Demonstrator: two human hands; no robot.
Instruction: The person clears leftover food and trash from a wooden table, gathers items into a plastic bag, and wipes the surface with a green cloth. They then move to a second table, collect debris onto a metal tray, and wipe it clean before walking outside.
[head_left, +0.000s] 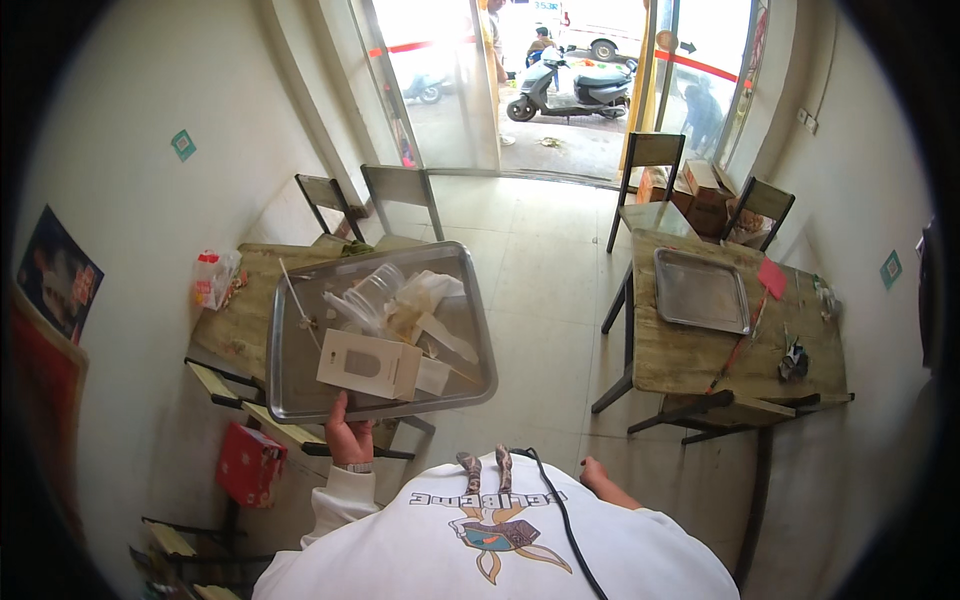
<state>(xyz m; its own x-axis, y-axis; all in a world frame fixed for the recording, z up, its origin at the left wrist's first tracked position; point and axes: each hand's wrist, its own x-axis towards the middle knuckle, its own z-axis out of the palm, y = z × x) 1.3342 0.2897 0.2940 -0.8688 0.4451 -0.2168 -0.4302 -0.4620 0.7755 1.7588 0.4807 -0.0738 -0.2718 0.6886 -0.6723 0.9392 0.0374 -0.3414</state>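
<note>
My left hand (349, 435) grips the near rim of a large metal tray (292, 379), thumb on top. The tray is held out in front of me, above the left table. On it lies a white cardboard box (367, 365) with a picture and print on it. Behind the box are a clear plastic cup (380, 283) on its side, crumpled pale wrapping or tissue (437, 286) and other scraps. A thin white stick (298, 301) lies at the tray's left. My right hand (593, 472) hangs low by my side, its fingers partly hidden.
A wooden table (247, 292) stands left, with a plastic bag (217, 274). On the right table (675, 360) are another metal tray (701, 292), a red flyswatter (771, 279) and crumpled litter (793, 364). Chairs surround both tables. A glass door (450, 97) opens onto a parked scooter (574, 86).
</note>
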